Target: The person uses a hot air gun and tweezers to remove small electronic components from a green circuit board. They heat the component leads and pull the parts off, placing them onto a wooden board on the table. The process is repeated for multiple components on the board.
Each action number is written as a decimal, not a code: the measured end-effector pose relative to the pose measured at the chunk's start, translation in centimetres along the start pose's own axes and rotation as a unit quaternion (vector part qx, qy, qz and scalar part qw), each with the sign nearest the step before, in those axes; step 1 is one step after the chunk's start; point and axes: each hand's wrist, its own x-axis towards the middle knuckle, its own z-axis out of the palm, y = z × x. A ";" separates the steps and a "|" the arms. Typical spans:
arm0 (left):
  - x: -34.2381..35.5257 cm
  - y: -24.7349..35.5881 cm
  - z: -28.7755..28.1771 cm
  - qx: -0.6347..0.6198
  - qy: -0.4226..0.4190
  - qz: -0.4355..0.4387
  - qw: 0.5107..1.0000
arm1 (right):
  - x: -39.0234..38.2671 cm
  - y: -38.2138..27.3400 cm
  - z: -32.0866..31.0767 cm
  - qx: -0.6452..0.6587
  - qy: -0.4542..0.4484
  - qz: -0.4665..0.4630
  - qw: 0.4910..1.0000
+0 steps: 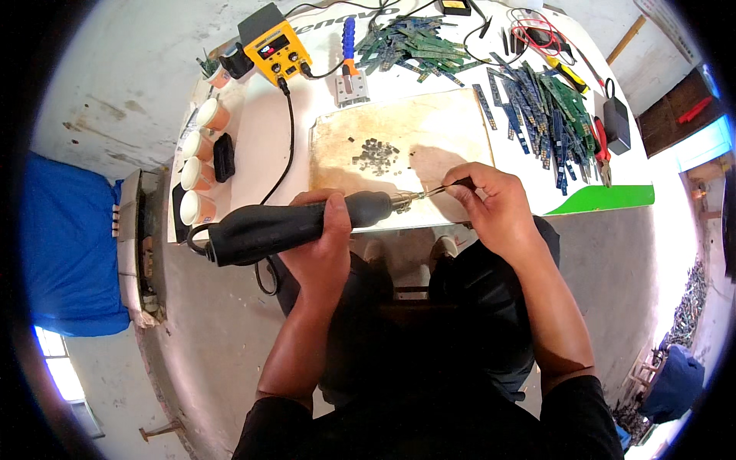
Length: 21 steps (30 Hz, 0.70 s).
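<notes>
The left hand [326,230] is wrapped tight around the black handle of a hot-air wand [295,224], fingers curled over the top — the thick grip runs out to the person's left, the metal nozzle points right along the near edge of the wooden board [399,126]. A black cable trails from the wand's back end up across the white table [261,146] to the yellow rework station [276,47] at the far left corner.

The right hand [491,203] is closed in a pinch on a pair of thin tweezers [437,189], thumb and forefinger pressing the shaft. The tweezer tips sit just beside the nozzle, right at the board's front edge; whether they hold anything is too small to tell.

On the board, near its middle, lies a small scatter of dark chips [376,152], well apart from both tools. Beyond the board, a heap of green circuit strips [410,44] — and a second spread of blue and green strips [548,115] on the right side of the table. Red-handled pliers [600,149] lie at that pile's right edge. Along the left side stands a row of orange cups with white lids [201,165], a small black box [223,156] next to them. A green sheet [606,198] lies at the table's near right corner.
</notes>
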 end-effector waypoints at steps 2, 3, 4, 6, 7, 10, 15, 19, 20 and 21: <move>0.0 -0.2 -0.1 0.006 -0.004 0.010 1.000 | 0.0 0.0 0.1 -0.001 -0.001 -0.001 1.000; 0.0 0.1 0.0 -0.008 -0.004 -0.006 1.000 | 0.1 0.0 0.1 0.003 0.004 -0.004 1.000; -0.1 0.7 0.2 -0.023 -0.003 -0.022 0.999 | 0.2 0.1 0.1 0.006 0.009 -0.007 1.000; -0.2 1.0 0.4 -0.032 0.000 -0.038 0.999 | 0.2 0.0 0.1 0.011 0.015 -0.006 1.000; -0.2 1.0 0.4 -0.028 0.003 -0.037 0.999 | 0.1 0.0 0.1 0.013 0.016 -0.004 1.000; -0.2 0.5 -0.1 -0.003 -0.011 -0.010 1.000 | 0.1 -0.4 0.0 0.012 0.010 0.006 1.000; -0.1 0.0 -0.1 0.006 -0.012 0.014 1.000 | 0.2 -0.4 -0.1 0.010 0.010 -0.003 1.000; -0.2 0.7 0.1 -0.024 -0.012 -0.008 1.000 | 0.1 -0.2 0.1 0.012 0.015 -0.006 1.000; -0.2 1.0 0.2 -0.037 -0.013 -0.023 0.999 | 0.2 -0.2 0.1 0.011 0.017 -0.006 1.000; -0.2 1.0 0.2 -0.039 -0.014 -0.025 0.999 | 0.2 -0.2 0.1 0.010 0.014 -0.003 1.000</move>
